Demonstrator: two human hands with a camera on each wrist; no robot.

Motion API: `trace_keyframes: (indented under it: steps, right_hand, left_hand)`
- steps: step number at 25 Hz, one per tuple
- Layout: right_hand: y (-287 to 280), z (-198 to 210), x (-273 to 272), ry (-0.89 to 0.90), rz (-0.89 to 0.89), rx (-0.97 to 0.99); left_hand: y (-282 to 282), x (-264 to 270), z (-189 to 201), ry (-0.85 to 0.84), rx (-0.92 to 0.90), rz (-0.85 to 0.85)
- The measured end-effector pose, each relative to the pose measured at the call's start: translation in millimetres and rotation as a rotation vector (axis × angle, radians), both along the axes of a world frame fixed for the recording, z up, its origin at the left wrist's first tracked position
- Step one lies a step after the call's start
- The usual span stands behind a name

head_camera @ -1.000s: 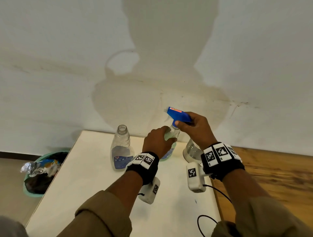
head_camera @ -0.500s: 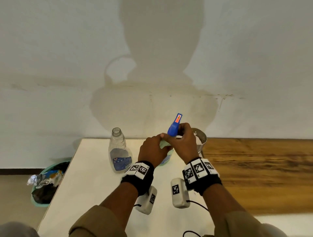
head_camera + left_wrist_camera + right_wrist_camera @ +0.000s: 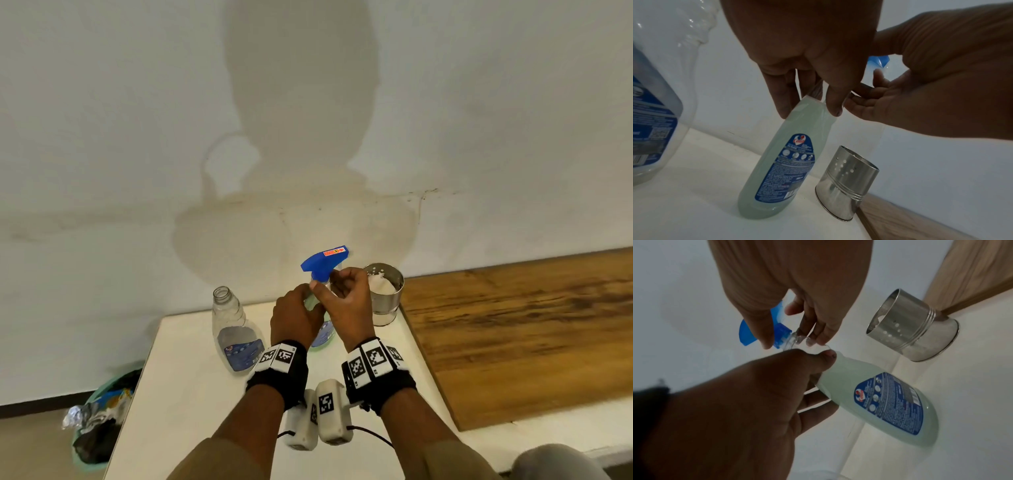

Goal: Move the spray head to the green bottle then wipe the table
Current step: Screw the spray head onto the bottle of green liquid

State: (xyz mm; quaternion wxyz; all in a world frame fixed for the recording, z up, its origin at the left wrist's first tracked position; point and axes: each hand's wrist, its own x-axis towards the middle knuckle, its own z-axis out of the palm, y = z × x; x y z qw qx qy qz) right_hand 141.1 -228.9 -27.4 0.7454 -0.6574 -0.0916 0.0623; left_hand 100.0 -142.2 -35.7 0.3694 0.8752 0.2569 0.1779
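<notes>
Left hand [image 3: 296, 320] grips green bottle [image 3: 785, 162] neck, hiding it; right hand [image 3: 347, 301] fingers pinch spray head [image 3: 323, 262] collar, thread seating unclear.

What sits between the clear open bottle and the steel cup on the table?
Head view: the green bottle, gripped by the left hand, with the right hand on the blue spray head.

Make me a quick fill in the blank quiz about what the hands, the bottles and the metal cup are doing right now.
1. The left hand grips the neck of the ____ bottle.
2. The spray head held by the right hand is coloured ____.
3. The clear bottle has no ____ on its mouth.
4. The metal cup stands to the ____ of the hands.

Missing words: green; blue; cap; right
</notes>
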Motion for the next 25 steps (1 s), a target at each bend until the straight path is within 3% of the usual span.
trace_keyframes:
  steps: [6, 12, 18, 21, 23, 25]
  right_hand:
    - [-4.3, -2.2, 19.6, 0.128, 0.164, 0.048]
    - [-15.1, 10.3, 28.2, 0.022, 0.237, -0.035]
    - [-31.7, 41.7, 37.4, -0.081, 0.523, -0.188]
    - [-30.9, 56.9, 44.6, -0.071, 0.577, -0.216]
    - [-31.2, 62.1, 52.7, -0.255, 0.568, -0.317]
    - [-28.2, 70.6, 59.1, -0.554, 0.591, -0.541]
  left_hand:
    - [3.6, 3.0, -8.1, 0.018, 0.01, 0.007]
    - [6.9, 6.8, -8.0, 0.053, -0.001, 0.028]
    - [6.1, 5.2, -7.6, 0.064, -0.027, 0.035]
    - [6.7, 5.1, -6.0, 0.057, -0.048, 0.039]
    - [6.7, 5.6, -5.2, 0.072, -0.056, 0.038]
    - [7.6, 6.2, -6.0, 0.083, -0.068, 0.038]
